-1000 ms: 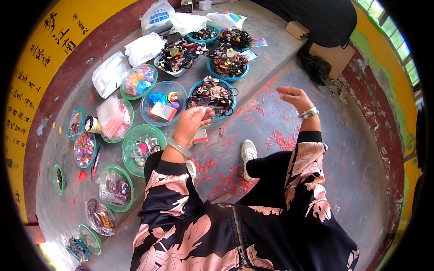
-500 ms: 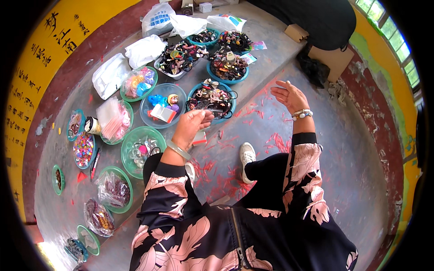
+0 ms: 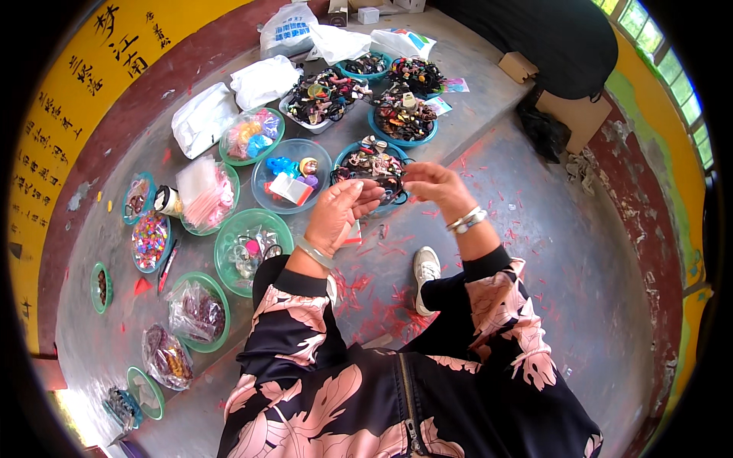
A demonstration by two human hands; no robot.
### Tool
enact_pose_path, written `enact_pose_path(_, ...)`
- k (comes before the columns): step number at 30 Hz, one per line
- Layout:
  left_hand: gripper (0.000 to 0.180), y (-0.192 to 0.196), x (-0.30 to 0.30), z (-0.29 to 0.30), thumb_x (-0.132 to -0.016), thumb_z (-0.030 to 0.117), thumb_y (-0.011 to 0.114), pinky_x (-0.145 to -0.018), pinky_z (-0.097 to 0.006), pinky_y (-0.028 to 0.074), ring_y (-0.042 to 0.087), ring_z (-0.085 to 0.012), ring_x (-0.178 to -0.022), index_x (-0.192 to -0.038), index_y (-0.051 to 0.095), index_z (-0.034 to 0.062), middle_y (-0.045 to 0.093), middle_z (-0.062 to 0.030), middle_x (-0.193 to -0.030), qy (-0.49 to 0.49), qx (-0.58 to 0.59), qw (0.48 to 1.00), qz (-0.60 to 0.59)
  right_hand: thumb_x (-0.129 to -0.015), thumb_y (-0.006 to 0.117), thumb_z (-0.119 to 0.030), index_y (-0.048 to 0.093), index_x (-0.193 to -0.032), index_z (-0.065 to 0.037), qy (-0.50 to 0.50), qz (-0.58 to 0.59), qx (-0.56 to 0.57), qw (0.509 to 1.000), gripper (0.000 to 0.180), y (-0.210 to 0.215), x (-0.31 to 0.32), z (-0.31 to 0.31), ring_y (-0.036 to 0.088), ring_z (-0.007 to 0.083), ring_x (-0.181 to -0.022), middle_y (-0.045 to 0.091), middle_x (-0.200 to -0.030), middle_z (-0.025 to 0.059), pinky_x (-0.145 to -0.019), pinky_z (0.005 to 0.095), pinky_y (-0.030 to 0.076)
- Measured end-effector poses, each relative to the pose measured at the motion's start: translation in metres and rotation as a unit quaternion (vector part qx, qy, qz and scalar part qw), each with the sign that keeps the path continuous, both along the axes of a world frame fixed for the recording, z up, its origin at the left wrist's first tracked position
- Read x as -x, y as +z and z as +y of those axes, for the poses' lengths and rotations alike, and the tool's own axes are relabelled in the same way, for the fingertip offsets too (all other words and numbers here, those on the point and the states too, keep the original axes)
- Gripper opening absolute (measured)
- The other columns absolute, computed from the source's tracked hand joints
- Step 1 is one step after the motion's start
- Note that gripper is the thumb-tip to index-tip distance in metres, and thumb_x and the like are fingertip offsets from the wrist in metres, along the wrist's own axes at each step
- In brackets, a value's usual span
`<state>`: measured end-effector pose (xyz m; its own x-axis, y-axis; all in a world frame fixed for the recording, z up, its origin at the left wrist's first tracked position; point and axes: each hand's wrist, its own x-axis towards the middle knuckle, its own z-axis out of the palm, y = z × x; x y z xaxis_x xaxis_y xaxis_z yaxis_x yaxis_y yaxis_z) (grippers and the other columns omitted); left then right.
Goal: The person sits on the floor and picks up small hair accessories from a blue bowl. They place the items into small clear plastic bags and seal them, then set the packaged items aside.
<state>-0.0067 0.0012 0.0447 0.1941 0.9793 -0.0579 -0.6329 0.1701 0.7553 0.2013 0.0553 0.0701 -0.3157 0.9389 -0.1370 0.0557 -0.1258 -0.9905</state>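
Grey concrete floor (image 3: 534, 252) spreads out below us, flecked with red scraps, and a yellow wall (image 3: 69, 114) curves round on the left. We have both hands up together over the blue bowl (image 3: 372, 163) of mixed hair ornaments. Our left hand (image 3: 341, 214) is curled, fingers bent in toward the palm, and our right hand (image 3: 431, 185) meets it fingertip to fingertip; between them we pinch something small and dark, too tiny for us to name. A pale bangle sits on the left wrist, and a silver bracelet on the right.

Just left of the hands sits a clear bowl (image 3: 292, 174) with blue and orange pieces, and nearer us a green bowl (image 3: 252, 243) of small clips. More green and blue dishes run down the left side, some holding plastic bags. White bags (image 3: 263, 80) lie further back. Our white shoe (image 3: 425, 275) rests on the floor below the right wrist.
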Motion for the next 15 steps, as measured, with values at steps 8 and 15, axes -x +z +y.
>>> enact_pose_path(8,0.024,0.003,-0.001,-0.002,-0.090,0.014,0.047,-0.084,-0.031,0.048,0.059,-0.0195,-0.093,-0.103,0.054,-0.0054,0.059,-0.0146,-0.100,-0.018,-0.008,1.000,-0.009,-0.073,0.066,-0.001,0.064,-0.085,0.002,-0.005,0.047,-0.009,0.999,0.013,-0.004,0.034,-0.017,0.057,0.0096,-0.073,0.063,-0.080,0.0035,-0.067,0.0217,0.046)
enact_pose_path(15,0.021,-0.002,0.000,-0.001,-0.087,0.011,0.052,-0.077,-0.026,0.051,0.061,-0.0180,-0.089,-0.102,0.056,-0.0033,0.061,-0.0127,-0.098,-0.006,0.007,0.999,0.039,-0.074,0.063,0.000,0.065,-0.085,0.001,0.014,0.058,-0.030,0.998,0.011,-0.008,0.037,-0.017,0.057,0.0088,-0.073,0.063,-0.079,0.0028,-0.065,0.0210,0.046)
